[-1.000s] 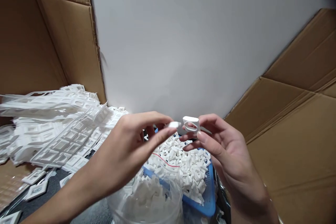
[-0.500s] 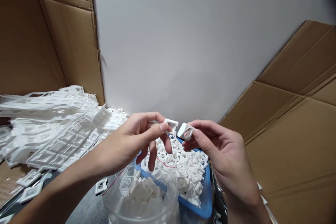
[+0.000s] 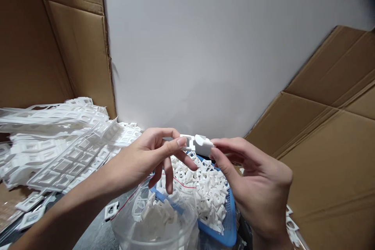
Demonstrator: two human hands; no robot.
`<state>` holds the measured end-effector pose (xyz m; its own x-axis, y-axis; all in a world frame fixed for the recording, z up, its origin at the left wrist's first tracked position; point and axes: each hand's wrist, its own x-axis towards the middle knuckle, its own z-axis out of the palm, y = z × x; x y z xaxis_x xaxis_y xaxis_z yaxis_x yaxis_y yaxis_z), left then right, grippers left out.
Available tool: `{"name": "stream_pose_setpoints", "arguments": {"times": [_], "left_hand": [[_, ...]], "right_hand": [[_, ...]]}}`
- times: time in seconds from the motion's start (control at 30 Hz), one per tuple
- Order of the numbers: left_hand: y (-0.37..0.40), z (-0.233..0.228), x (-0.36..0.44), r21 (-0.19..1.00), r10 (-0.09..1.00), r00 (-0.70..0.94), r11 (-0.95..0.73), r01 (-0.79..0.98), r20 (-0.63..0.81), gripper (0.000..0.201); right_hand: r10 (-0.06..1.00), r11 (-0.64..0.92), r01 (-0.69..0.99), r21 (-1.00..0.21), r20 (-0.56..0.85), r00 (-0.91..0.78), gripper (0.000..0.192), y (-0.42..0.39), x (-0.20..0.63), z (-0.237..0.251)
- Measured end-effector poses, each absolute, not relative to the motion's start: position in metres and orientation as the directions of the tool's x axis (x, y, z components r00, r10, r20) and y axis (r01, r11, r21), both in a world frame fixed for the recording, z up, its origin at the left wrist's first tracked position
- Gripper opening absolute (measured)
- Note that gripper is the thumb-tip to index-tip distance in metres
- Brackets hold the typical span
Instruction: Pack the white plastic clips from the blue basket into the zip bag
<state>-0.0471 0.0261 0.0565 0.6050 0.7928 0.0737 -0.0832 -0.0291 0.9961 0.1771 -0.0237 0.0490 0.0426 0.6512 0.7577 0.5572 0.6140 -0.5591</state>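
Note:
My left hand (image 3: 164, 148) pinches a small white plastic frame (image 3: 191, 143) between thumb and forefinger, with its other fingers hanging loose. In my right hand (image 3: 249, 172), thumb and fingertips grip a white plastic piece with a rounded end (image 3: 203, 145). The two parts meet edge to edge; how far they fit together I cannot tell. Below them sits a blue basket (image 3: 231, 222) filled with small white plastic pieces (image 3: 209, 195). In front of it stands a clear plastic container with a bag in it (image 3: 129, 230), holding more white pieces (image 3: 158, 215).
Sheets of white frames (image 3: 67, 152) are heaped at the left. A loose white frame (image 3: 111, 211) lies on the dark surface beside the container. Cardboard walls stand at the left (image 3: 79, 47) and right (image 3: 328, 156), with a pale wall (image 3: 205, 47) behind.
My right hand has turned its piece and brought it left against the frame in my left hand. The gap between the two parts has closed.

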Motion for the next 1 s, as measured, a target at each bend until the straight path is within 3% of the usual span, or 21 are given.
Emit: {"name": "stream_pose_setpoints", "arguments": {"times": [0.13,0.23,0.53,0.63,0.83,0.93,1.0], "left_hand": [[0.027,0.055,-0.046,0.994,0.774,0.625,-0.05,-0.095,0.099,0.037],[0.026,0.055,-0.046,0.993,0.777,0.62,-0.054,-0.102,0.106,0.03],[0.026,0.059,-0.046,0.99,0.757,0.638,-0.115,-0.085,0.143,0.032],[0.021,0.066,-0.048,0.981,0.784,0.599,-0.191,-0.015,0.162,0.034],[0.021,0.061,-0.064,0.881,0.851,0.44,-0.416,0.226,0.288,0.038],[0.022,0.049,-0.071,0.919,0.832,0.533,-0.317,0.234,0.151,0.039],[0.015,0.045,-0.074,0.932,0.822,0.548,-0.305,0.194,0.155,0.039]], "right_hand": [[0.531,0.705,0.613,-0.357,0.838,-0.123,0.021,-0.022,0.174,0.046],[0.496,0.74,0.604,-0.296,0.847,-0.192,0.025,-0.019,0.172,0.045],[0.531,0.774,0.522,-0.359,0.816,-0.227,0.023,-0.018,0.166,0.047],[0.54,0.775,0.532,-0.342,0.796,-0.273,0.019,-0.023,0.165,0.055],[0.686,0.672,0.608,-0.423,0.664,-0.296,0.023,-0.069,0.179,0.069],[0.714,0.63,0.634,-0.449,0.656,-0.244,0.018,-0.106,0.188,0.076],[0.718,0.591,0.659,-0.465,0.676,-0.167,0.014,-0.128,0.191,0.08]]}}
